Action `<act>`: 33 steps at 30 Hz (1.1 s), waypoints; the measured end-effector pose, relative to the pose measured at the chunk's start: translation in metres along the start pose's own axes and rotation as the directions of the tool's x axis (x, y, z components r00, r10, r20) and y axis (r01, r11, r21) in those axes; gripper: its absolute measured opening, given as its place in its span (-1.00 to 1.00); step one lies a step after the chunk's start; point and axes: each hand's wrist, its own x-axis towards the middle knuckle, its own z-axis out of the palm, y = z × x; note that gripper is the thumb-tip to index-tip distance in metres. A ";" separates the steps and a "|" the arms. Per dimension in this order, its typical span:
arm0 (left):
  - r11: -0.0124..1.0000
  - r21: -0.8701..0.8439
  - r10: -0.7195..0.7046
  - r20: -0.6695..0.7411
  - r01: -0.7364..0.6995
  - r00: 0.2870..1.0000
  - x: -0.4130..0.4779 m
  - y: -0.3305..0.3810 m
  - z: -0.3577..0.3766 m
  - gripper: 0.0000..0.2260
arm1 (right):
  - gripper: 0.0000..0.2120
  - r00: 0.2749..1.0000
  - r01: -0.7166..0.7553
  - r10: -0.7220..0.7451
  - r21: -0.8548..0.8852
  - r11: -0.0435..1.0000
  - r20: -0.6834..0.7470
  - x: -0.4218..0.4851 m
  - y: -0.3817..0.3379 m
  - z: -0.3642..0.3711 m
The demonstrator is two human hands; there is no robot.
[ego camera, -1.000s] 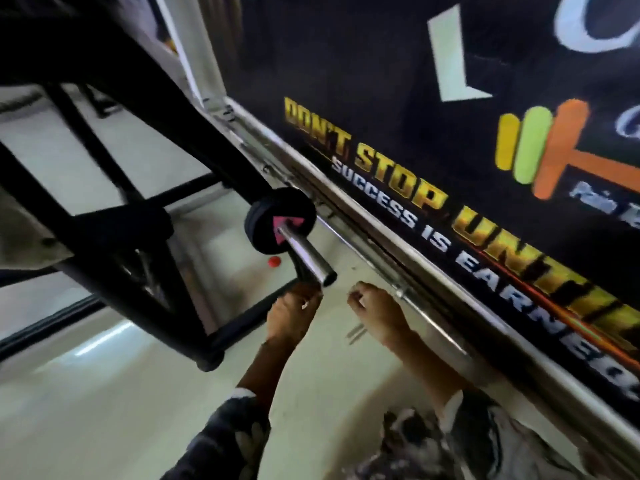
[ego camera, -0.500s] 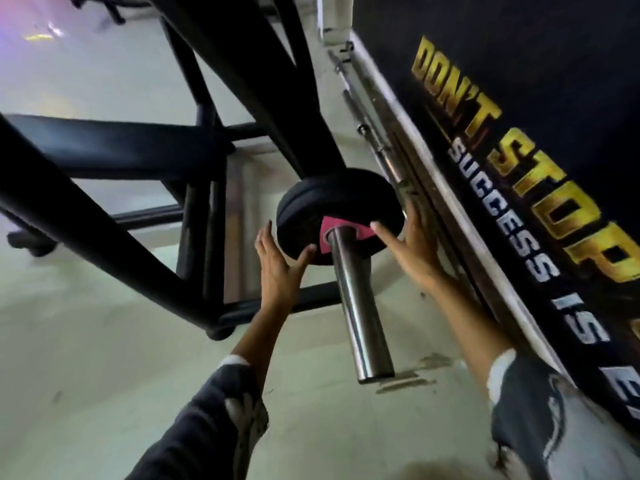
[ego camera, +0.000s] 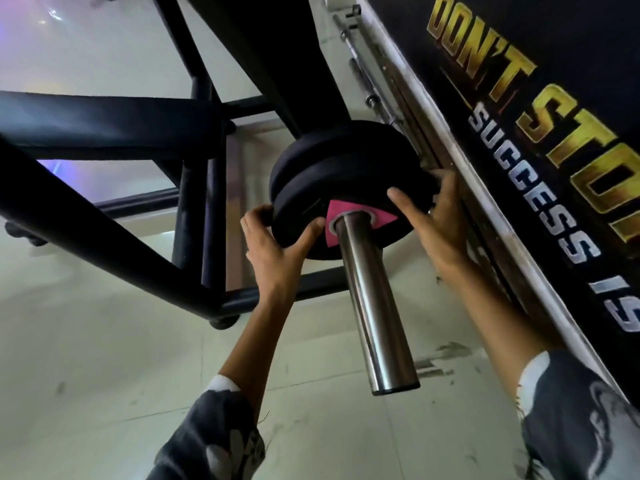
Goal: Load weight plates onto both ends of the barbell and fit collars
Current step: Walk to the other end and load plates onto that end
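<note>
The chrome sleeve of the barbell [ego camera: 372, 306] points toward me, its free end near the frame's middle. Two black weight plates sit on it; the outer plate [ego camera: 346, 188] has a pink label around the bore, and a second plate [ego camera: 329, 140] lies right behind it. My left hand [ego camera: 273, 247] grips the outer plate's lower left rim, thumb on its face. My right hand [ego camera: 433, 223] holds the plate's right rim, fingers curled over the edge. No collar is visible on the sleeve.
A black steel rack frame [ego camera: 104, 220] with crossbars fills the left and top. A dark banner wall [ego camera: 519, 133] with gold lettering and a metal rail [ego camera: 467, 174] runs close along the right. Spare bars [ego camera: 374, 91] lie by the rail. Pale tiled floor [ego camera: 104, 375] lies below.
I have come closer to the bar end. Both hands rose from below the sleeve tip to the plate and now clasp the outer plate's rim on either side.
</note>
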 end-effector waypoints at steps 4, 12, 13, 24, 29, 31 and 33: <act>0.996 -0.088 0.037 0.153 -0.023 0.987 -0.008 -0.002 -0.018 -0.42 | -0.38 0.999 0.026 -0.026 0.003 1.000 0.041 -0.007 0.005 -0.015; 0.966 -0.205 0.181 0.093 -0.159 0.979 -0.002 0.006 -0.005 -0.62 | -0.63 0.995 0.059 -0.038 0.232 0.971 -0.094 -0.021 0.000 -0.002; 0.963 -0.202 0.196 0.063 -0.180 0.979 -0.006 0.004 -0.006 -0.62 | -0.65 0.991 0.080 -0.051 0.241 0.967 -0.126 -0.028 0.001 -0.003; 0.965 -0.199 0.189 0.084 -0.169 0.978 -0.152 0.003 -0.046 -0.51 | -0.38 0.950 0.067 0.009 0.233 0.970 -0.313 -0.194 -0.014 -0.064; 0.974 -0.197 0.147 0.191 -0.108 0.971 -0.220 0.065 -0.094 -0.61 | -0.31 0.958 0.014 0.048 0.213 0.977 -0.282 -0.274 -0.081 -0.107; 0.969 -0.215 0.160 0.176 -0.121 0.971 -0.248 0.095 -0.128 -0.61 | -0.33 0.960 0.041 0.021 0.216 0.976 -0.279 -0.305 -0.121 -0.121; 0.965 -0.231 0.164 0.143 -0.128 0.976 -0.276 0.122 -0.166 -0.60 | -0.30 0.965 0.070 -0.011 0.217 0.974 -0.263 -0.335 -0.160 -0.127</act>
